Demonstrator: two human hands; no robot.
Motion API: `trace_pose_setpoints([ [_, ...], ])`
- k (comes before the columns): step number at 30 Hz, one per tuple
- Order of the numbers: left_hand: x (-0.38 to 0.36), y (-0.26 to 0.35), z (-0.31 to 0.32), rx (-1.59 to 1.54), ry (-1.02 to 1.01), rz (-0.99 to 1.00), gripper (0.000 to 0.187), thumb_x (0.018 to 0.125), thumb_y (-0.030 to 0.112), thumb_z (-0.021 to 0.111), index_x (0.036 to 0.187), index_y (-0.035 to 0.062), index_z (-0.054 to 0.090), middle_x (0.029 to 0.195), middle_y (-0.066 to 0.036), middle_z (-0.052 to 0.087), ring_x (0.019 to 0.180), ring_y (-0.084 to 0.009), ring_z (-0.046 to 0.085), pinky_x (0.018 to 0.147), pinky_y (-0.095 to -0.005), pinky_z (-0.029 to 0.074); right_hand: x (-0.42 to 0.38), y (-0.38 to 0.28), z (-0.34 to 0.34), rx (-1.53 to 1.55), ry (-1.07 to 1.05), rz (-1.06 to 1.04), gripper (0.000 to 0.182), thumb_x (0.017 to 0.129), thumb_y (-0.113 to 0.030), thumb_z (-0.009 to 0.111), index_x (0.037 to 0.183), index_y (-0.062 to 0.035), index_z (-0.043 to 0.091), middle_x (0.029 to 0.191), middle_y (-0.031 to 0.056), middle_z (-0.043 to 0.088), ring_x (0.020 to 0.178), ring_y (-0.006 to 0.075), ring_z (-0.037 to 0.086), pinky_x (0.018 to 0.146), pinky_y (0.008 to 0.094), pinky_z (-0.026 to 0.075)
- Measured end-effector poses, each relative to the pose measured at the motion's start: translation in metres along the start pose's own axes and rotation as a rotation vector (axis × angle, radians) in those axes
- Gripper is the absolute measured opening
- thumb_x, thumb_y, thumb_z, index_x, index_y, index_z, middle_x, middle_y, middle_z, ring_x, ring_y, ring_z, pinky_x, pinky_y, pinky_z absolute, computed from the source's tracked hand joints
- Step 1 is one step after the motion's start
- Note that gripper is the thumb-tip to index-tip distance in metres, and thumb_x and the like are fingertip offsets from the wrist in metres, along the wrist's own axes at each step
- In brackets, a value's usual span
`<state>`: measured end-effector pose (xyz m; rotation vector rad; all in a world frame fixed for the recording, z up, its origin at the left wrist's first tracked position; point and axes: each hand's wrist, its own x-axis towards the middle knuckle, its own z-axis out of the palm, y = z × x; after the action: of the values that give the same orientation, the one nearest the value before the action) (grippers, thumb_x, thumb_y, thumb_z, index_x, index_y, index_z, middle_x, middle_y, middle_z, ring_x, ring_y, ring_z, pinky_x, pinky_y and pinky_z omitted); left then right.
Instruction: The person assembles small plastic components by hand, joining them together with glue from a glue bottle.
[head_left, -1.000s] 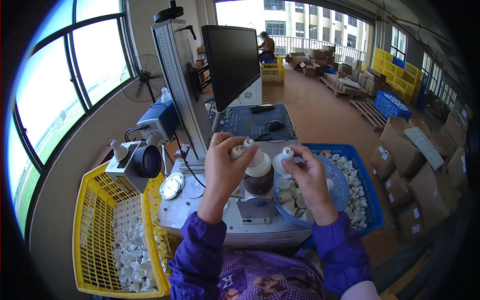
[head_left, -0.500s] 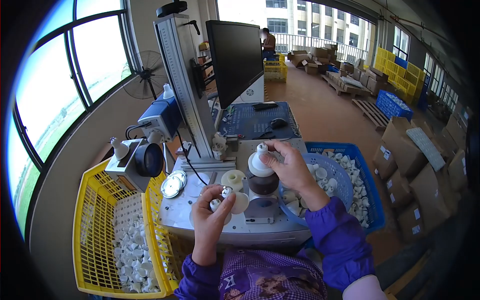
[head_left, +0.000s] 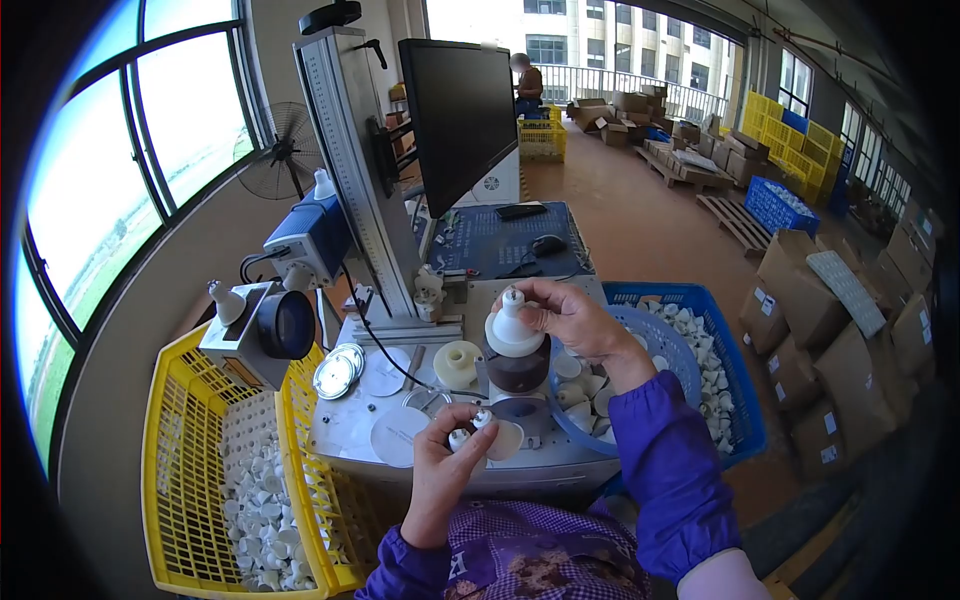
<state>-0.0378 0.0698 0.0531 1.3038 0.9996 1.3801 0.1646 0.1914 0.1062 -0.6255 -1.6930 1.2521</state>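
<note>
My right hand [head_left: 570, 322] pinches the neck of a white bulb housing [head_left: 516, 334] with a two-pin base. This housing stands upright, wide end down, on a dark round fixture [head_left: 517, 370] at the front of the bench. Lower and to the left, my left hand [head_left: 450, 455] is closed around two similar white bulb housings [head_left: 506, 440], their pin ends up between thumb and fingers. A cream plastic ring [head_left: 457, 364] lies left of the fixture. Beside it are flat white discs [head_left: 397, 436] and round metal lids [head_left: 339, 371].
A yellow crate [head_left: 165, 480] of white housings stands at the left. At the right, a blue basin [head_left: 683, 372] with more housings sits over a blue crate [head_left: 748, 420]. A marking-machine head [head_left: 255, 330], column and monitor [head_left: 465, 120] rise behind. Farther back are cartons [head_left: 790, 280] and a person [head_left: 527, 85].
My left hand has moved down and right with its two housings, uncovering a white disc on the bench. My right hand stays on the housing at the fixture. The view has shifted slightly.
</note>
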Motion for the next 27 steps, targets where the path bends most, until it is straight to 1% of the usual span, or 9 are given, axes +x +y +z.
trace_pose_setpoints([
  [3,-0.003,-0.005,0.002,0.023,-0.002,-0.043,0.015,0.081,0.01,0.07,0.09,-0.0003,0.064,0.087,0.0,0.058,0.077,-0.0069,0.05,0.07,-0.0211,0.04,0.0,0.001,0.0,-0.014,-0.037,-0.024,0.035,0.088,-0.021,0.064,0.118,-0.0055,0.057,0.105,0.0011,0.061,0.097,0.0098,0.055,0.087,0.0262,0.044],
  [5,-0.004,-0.009,0.002,0.0,-0.008,-0.072,0.016,0.081,0.011,0.071,0.09,-0.0001,0.064,0.087,0.0,0.058,0.077,-0.007,0.05,0.07,-0.0211,0.04,-0.003,0.002,0.006,0.006,0.041,-0.019,0.034,0.088,-0.023,0.064,0.116,-0.0048,0.058,0.105,0.0017,0.062,0.098,0.0099,0.055,0.087,0.0265,0.043],
  [9,-0.007,-0.006,0.005,-0.026,-0.019,-0.117,0.018,0.08,0.012,0.072,0.09,-0.0004,0.064,0.088,0.0,0.058,0.078,-0.0075,0.05,0.07,-0.021,0.04,-0.005,-0.002,0.011,-0.007,0.071,-0.01,0.033,0.088,-0.024,0.064,0.114,-0.0041,0.059,0.105,0.0024,0.062,0.097,0.0104,0.055,0.088,0.0269,0.043],
  [13,-0.01,-0.015,0.006,0.027,-0.03,-0.075,0.018,0.08,0.012,0.072,0.09,-0.0007,0.064,0.088,0.0,0.058,0.079,-0.0076,0.05,0.07,-0.021,0.04,-0.005,0.002,0.012,-0.046,0.105,-0.042,0.034,0.088,-0.025,0.064,0.113,-0.0031,0.06,0.105,0.0035,0.062,0.097,0.0117,0.055,0.088,0.0277,0.043],
  [21,-0.025,-0.025,0.004,-0.05,-0.042,-0.204,0.019,0.081,0.013,0.072,0.093,0.0006,0.064,0.086,0.001,0.058,0.075,-0.0054,0.051,0.066,-0.0195,0.041,-0.019,0.011,-0.002,-0.015,0.193,-0.084,0.034,0.088,-0.025,0.064,0.114,-0.0031,0.06,0.104,0.0028,0.062,0.096,0.0116,0.055,0.084,0.0277,0.045],
  [23,-0.029,-0.029,0.001,-0.075,-0.043,-0.258,0.019,0.081,0.013,0.072,0.093,0.001,0.063,0.083,0.002,0.059,0.073,-0.0047,0.051,0.065,-0.0191,0.041,-0.034,0.026,-0.024,-0.132,0.381,0.039,0.027,0.087,-0.019,0.064,0.109,-0.0032,0.062,0.102,0.0055,0.063,0.093,0.0124,0.056,0.081,0.0272,0.046],
  [24,-0.032,-0.031,0.0,-0.091,-0.044,-0.31,0.019,0.081,0.014,0.072,0.093,0.0014,0.063,0.081,0.002,0.059,0.071,-0.0041,0.051,0.063,-0.0186,0.041,-0.043,0.027,-0.031,-0.137,0.382,0.045,0.027,0.087,-0.019,0.064,0.109,-0.0032,0.062,0.102,0.0055,0.063,0.093,0.0124,0.056,0.081,0.0272,0.046],
  [26,-0.036,-0.038,0.0,-0.108,-0.041,-0.327,0.019,0.081,0.014,0.072,0.093,0.0014,0.063,0.08,0.002,0.059,0.071,-0.004,0.051,0.063,-0.0185,0.041,-0.061,0.03,-0.037,-0.607,0.15,0.381,0.023,0.083,-0.009,0.063,0.106,-0.0049,0.064,0.107,0.0077,0.06,0.095,0.0155,0.057,0.081,0.0293,0.047],
  [27,-0.038,-0.042,0.0,-0.123,-0.032,-0.338,0.019,0.081,0.014,0.072,0.093,0.0014,0.063,0.08,0.002,0.06,0.071,-0.0039,0.052,0.062,-0.0184,0.041,-0.069,0.034,-0.034,-0.609,0.153,0.385,0.023,0.083,-0.009,0.063,0.106,-0.0049,0.064,0.107,0.0077,0.06,0.095,0.0155,0.057,0.081,0.0293,0.047],
])
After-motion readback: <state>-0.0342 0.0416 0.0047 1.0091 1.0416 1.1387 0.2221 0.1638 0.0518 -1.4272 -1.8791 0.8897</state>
